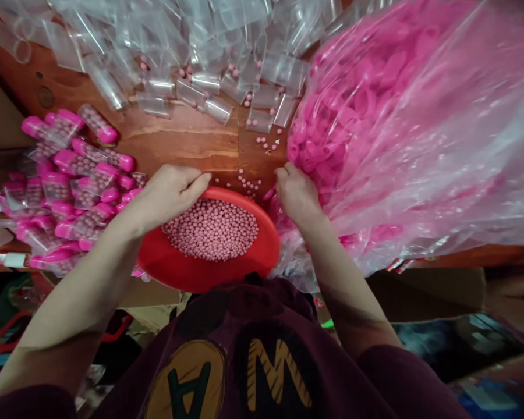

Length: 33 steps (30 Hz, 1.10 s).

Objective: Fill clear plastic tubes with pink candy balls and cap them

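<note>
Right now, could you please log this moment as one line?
left hand: curled over red bowl rim | right hand: at bag of pink caps | pink beads: in bowl | capped tubes: piled left

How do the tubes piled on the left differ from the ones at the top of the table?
The left tubes are filled with pink beads; the top tubes look mostly empty. The left tubes wear pink caps; the top tubes are uncapped. Both are clear tubes heaped on the wooden table.
</note>
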Each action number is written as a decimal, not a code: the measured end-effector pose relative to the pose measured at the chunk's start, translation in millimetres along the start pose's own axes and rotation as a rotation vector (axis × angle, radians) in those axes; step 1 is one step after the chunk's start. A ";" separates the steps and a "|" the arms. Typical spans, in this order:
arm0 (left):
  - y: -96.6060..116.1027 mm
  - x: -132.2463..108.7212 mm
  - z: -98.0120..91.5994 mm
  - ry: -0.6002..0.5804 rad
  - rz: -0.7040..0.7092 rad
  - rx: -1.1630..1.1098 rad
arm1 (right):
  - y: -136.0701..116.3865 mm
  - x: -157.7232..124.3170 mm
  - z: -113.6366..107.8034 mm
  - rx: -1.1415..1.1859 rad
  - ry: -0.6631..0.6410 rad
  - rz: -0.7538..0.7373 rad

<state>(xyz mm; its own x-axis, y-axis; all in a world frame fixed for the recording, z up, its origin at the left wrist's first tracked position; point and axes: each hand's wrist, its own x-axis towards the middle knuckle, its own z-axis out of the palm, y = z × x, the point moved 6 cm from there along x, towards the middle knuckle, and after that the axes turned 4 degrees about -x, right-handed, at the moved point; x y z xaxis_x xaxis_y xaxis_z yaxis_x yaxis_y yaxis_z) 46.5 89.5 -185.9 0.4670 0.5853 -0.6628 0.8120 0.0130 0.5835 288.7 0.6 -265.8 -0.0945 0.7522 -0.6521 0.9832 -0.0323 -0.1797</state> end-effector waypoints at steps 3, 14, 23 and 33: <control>5.0 -28.3 -2.9 -0.003 -0.030 -0.051 | -1.6 2.9 4.4 0.120 0.040 -0.045; 38.4 -83.4 21.2 0.212 0.051 -0.002 | -56.6 -12.6 37.9 0.111 0.154 -0.322; -10.9 -71.8 27.9 0.362 -0.038 -0.040 | -87.4 9.5 58.0 0.111 0.156 -0.254; -35.1 -47.5 30.1 0.239 -0.188 -0.236 | -108.5 31.1 62.3 0.055 0.142 -0.415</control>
<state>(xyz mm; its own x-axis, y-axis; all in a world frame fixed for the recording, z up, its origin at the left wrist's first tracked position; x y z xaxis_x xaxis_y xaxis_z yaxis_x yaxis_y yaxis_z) 6.3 36.8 -189.1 0.2000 0.7269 -0.6570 0.7599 0.3082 0.5723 169.4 -13.5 -312.4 -0.4536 0.7917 -0.4092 0.8563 0.2599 -0.4463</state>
